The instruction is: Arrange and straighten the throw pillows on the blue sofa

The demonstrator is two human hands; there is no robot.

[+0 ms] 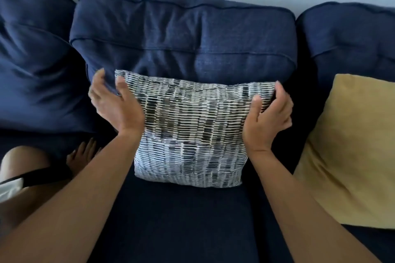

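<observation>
Both hands (119,102) apparently pinching patterned pillow (192,130) on sofa (183,36).

Head view looks down (closely) onto sofa (183,34).

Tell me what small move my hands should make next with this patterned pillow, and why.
Probably nudge the top of the patterned pillow back until it rests squarely against the middle back cushion. The left hand and right hand hold its upper corners, its top edge looks slanted, and its base already sits on the seat.
</observation>
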